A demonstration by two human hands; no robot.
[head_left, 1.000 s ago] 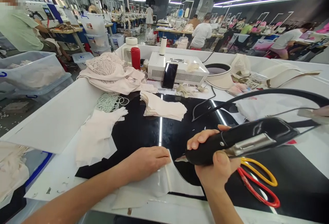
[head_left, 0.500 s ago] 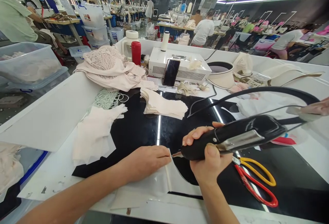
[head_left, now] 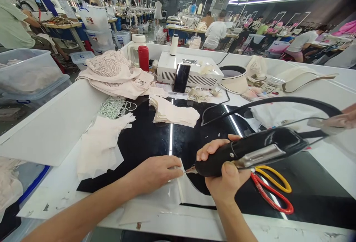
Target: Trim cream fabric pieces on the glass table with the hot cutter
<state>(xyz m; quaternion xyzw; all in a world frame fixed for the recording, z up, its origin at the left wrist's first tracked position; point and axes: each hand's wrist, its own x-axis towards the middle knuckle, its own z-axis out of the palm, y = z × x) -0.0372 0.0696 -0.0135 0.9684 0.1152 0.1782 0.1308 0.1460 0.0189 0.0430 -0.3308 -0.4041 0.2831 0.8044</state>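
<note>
My right hand [head_left: 226, 182] is wrapped round a black hand-held power tool [head_left: 258, 142], its thumb on the near side by a silver lever. The tool's narrow metal tip [head_left: 190, 169] points left, close to the fingertips of my left hand [head_left: 155, 173]. Thumb and fingers of that hand pinch the upper end of a thin white strip [head_left: 180, 192], which runs down over a pale flat sheet. Whether the tip touches the strip I cannot tell. Scissors [head_left: 274, 194] with red and yellow handles lie right of my right hand, their blades hidden.
Cream fabric pieces are stacked on the glossy black board [head_left: 155, 145]: one pile [head_left: 174, 112] at centre, another [head_left: 97, 147] at left beside green cord [head_left: 114, 108]. A white box [head_left: 189, 69], phone [head_left: 181, 78], red bottle [head_left: 143, 58] and sun visor [head_left: 235, 79] stand behind. A black cable loops at right.
The view has shifted slightly, moving most things a little left. My left thumb and forefinger look a bit further apart at the strip. Both hands otherwise keep their places.
</note>
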